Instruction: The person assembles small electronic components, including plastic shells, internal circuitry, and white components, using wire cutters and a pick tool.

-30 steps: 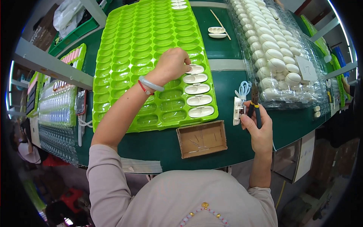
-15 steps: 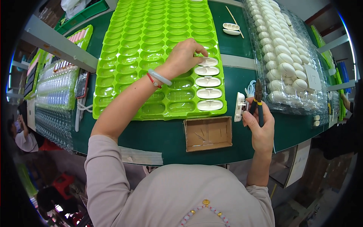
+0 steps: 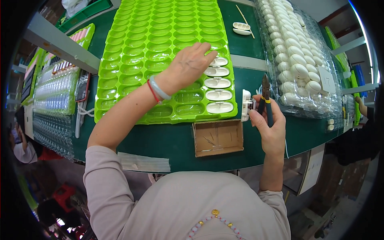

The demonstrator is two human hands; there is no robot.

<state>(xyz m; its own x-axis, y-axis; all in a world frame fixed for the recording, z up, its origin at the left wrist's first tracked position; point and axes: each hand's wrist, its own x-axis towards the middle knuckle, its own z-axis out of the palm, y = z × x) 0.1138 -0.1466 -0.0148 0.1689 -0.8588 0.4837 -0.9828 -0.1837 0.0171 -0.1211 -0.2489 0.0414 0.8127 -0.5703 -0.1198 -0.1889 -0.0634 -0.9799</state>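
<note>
My right hand (image 3: 271, 129) is closed around cutting pliers (image 3: 266, 96) with dark, yellow-trimmed handles, jaws pointing up. The same hand's thumb and fingers also pinch a white plastic case piece (image 3: 245, 105) with a small metallic part on its side. Over the right part of the green tray (image 3: 170, 119) my left hand (image 3: 192, 64) reaches with bent fingers. Its fingertips are hidden beside the topmost of several open white oval cases (image 3: 219, 107) in the tray's right column. Whether it grips anything does not show.
A small cardboard box (image 3: 218, 153) with thin bits inside sits before the tray. Clear plastic trays of white oval shells (image 3: 299, 71) stand at right. An open white case (image 3: 241, 29) and a thin stick (image 3: 243, 15) lie behind. A metal post (image 3: 60, 44) rises at left.
My left hand has turned, its back now more upward, and drawn slightly left; its thumb is now hidden. My right hand has shifted a little left with the pliers and case piece. The view has shifted slightly.
</note>
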